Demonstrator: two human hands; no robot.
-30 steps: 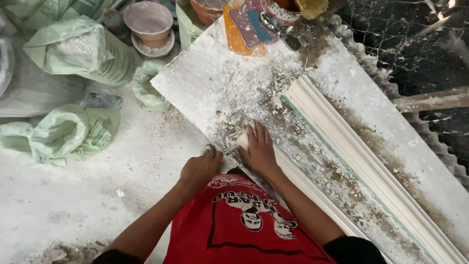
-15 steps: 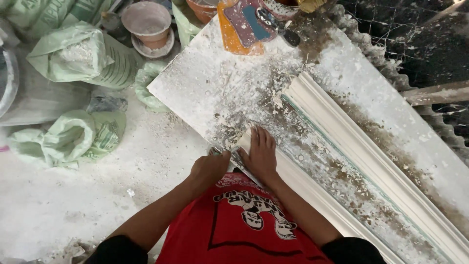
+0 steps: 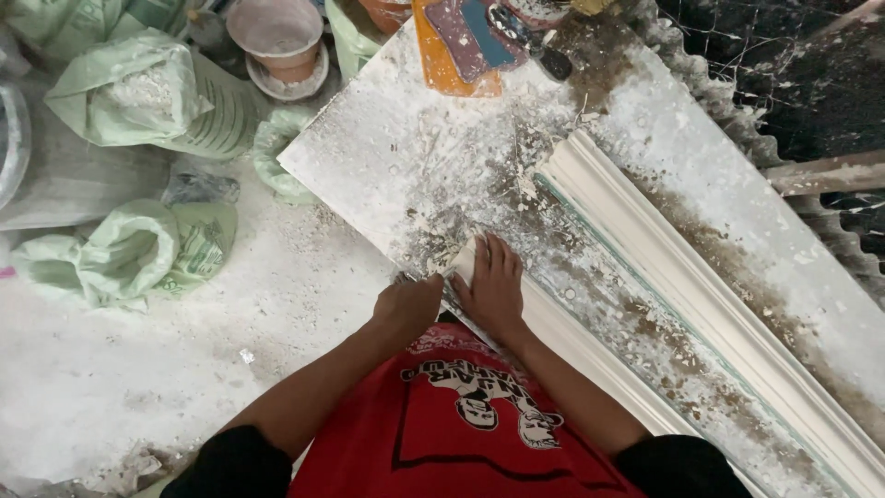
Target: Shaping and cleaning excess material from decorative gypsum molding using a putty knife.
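At the near edge of the dusty white board [image 3: 406, 157], the right hand [image 3: 493, 288] lies flat, fingers spread and pressed on the end of a white plaster moulding strip [image 3: 562, 337] that runs along the board's edge toward the lower right. The left hand [image 3: 410, 304] sits just beside it, curled into a loose fist at the board's edge; whether it grips anything cannot be told. Both arms come from a red printed shirt [image 3: 461, 433].

Farther up the board, a second, wider white cornice moulding [image 3: 701, 295] lies parallel, with brown grit and plaster crumbs scattered around it. At the board's far end sits an orange flat piece [image 3: 442, 65] with dark scraper blades [image 3: 484, 32] on it.

Left of the board, on the white-powdered floor [image 3: 138, 387], lie pale green sacks: one bulging sack [image 3: 138, 97] with dark printing at upper left, one crumpled sack [image 3: 120, 254] with a green printed panel below it. A pinkish plastic bowl [image 3: 277, 37] stands near the top.
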